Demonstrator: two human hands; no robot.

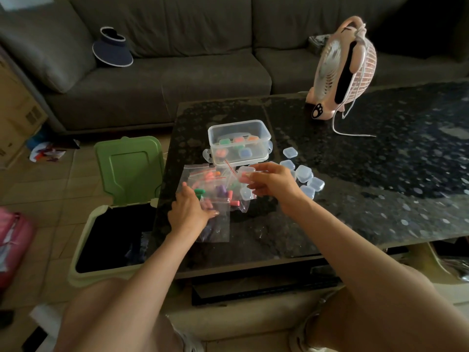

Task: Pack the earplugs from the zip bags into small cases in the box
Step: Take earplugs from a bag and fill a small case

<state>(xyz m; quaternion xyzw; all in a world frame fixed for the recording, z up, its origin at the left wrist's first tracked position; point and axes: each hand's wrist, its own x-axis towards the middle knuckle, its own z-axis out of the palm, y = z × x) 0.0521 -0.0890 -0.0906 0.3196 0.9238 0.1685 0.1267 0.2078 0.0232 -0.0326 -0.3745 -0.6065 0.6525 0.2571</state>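
Note:
Several clear zip bags (218,189) holding coloured earplugs lie on the dark table in front of me. My left hand (189,209) rests on the nearest bag, fingers reaching into it. My right hand (271,184) holds a small clear case (245,173) with its lid up and a pink earplug inside. Behind them stands a clear plastic box (238,128) with several filled small cases in it. Several empty small cases (303,174) lie scattered to the right of my right hand, and one small case (245,193) sits below it.
A pink desk fan (340,69) with a white cord stands at the table's far side. An open green-lidded waste bin (121,219) stands left of the table (380,179). A grey sofa (177,72) with a dark visor hat (113,48) lies beyond.

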